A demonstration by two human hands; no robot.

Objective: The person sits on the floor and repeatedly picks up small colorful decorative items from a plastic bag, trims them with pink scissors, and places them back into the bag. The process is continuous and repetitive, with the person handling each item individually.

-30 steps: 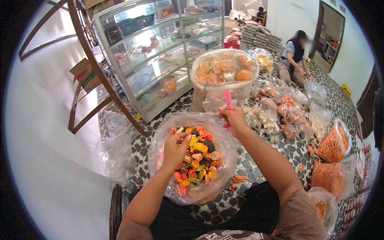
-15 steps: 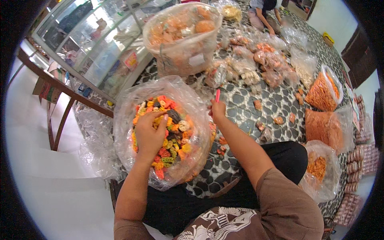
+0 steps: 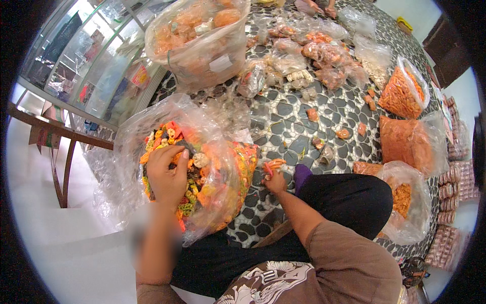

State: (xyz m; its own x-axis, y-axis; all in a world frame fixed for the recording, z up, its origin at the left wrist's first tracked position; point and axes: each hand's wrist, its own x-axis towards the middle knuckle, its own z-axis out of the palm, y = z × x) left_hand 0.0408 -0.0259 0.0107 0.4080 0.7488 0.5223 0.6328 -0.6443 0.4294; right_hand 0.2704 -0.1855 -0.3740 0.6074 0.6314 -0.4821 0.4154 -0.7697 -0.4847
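My left hand is over a large clear plastic bag full of colourful curly snacks, orange, red, yellow, green and dark. Its fingers curl down among the snacks, and what they grip is hidden. Low over the floor, to the right of this bag, my right hand is closed on a slim pink object. Small orange pieces show by its fingertips; whether they are held I cannot tell.
A big translucent sack of orange packets stands at the far left, by a glass cabinet. Filled bags lie across the pebble-patterned floor. Orange snack bags line the right. Another person's hands show at the top.
My right hand has come down and nearer to me, with the pink object in it. My left hand stays over the snacks. The view has shifted, so the surroundings sit higher and further left.
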